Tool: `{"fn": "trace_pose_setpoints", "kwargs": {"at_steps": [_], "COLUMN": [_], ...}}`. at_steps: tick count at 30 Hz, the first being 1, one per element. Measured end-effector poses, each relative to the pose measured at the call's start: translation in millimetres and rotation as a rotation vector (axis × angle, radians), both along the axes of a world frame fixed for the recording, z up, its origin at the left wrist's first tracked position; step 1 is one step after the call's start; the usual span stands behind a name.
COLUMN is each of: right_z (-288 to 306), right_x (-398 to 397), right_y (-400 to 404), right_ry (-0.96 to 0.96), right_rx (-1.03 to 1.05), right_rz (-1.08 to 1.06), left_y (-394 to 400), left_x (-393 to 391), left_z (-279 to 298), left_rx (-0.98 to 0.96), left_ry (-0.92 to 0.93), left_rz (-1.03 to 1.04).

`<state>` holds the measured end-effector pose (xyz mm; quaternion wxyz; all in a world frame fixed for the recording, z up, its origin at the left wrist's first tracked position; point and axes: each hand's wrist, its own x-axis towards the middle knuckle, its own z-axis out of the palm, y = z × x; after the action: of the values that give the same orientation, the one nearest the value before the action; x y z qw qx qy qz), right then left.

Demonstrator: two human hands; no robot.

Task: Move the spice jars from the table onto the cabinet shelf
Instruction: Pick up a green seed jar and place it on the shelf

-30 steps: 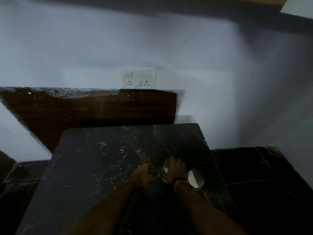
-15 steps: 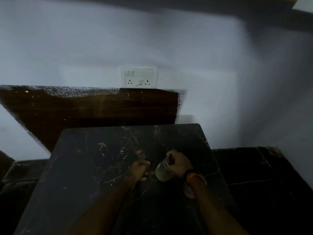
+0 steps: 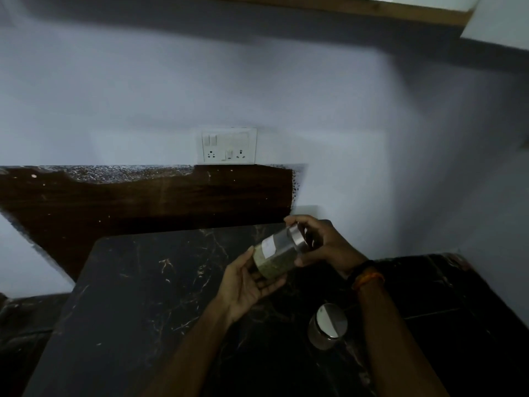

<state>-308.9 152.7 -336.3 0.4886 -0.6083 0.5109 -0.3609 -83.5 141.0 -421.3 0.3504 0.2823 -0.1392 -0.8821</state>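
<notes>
Head view: a glass spice jar (image 3: 277,255) with a steel lid, tilted above the dark marble table (image 3: 137,285), is grasped at the lid end by the right hand (image 3: 325,245) and cradled underneath by the left hand (image 3: 246,285). A second lidded jar (image 3: 327,326) stands on the table near the right forearm. Judged progress: early, since neither jar has reached the wooden shelf edge (image 3: 343,5) seen at the top.

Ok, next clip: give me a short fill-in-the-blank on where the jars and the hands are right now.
1. The clear glass spice jar with the steel lid, tilted in the air, is held by ____ hands.
2. The right hand grips that jar at its ____ end.
3. The left hand supports the jar's ____ end.
4. The second steel-lidded glass jar stands on the dark marble table, touched by ____ hand.

Missing words: both; lid; bottom; neither
</notes>
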Motion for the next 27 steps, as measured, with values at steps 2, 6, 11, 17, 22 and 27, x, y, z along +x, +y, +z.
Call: {"fn": "trace_pose_setpoints", "kwargs": {"at_steps": [2, 6, 11, 17, 22, 27], "right_z": [5.1, 11.6, 20.5, 52.1, 72.5, 81.0], "right_x": [-3.0, -1.1, 10.2, 24.0, 29.1, 29.2], "right_y": [-5.0, -13.2, -22.5, -36.3, -44.7, -51.1], "right_ry": [-0.109, -0.346, -0.555, -0.706, -0.687, -0.688], "right_rx": [-0.03, -0.07, -0.111, -0.126, -0.145, -0.149], "right_rz": [-0.007, -0.054, -0.156, -0.222, -0.234, -0.267], "left_y": [-4.9, -12.4, -20.1, -26.2, -28.8, -31.5], "left_x": [-1.1, -6.9, -18.9, -36.6, -42.5, -42.7], "left_z": [12.2, 31.2, 51.1, 69.9, 85.3, 98.8], "left_rx": [-0.052, -0.13, -0.315, -0.558, -0.616, -0.609], "left_ry": [0.02, 0.097, 0.108, -0.024, -0.042, -0.058], "left_rz": [0.022, 0.085, 0.129, 0.129, 0.168, 0.182]}}
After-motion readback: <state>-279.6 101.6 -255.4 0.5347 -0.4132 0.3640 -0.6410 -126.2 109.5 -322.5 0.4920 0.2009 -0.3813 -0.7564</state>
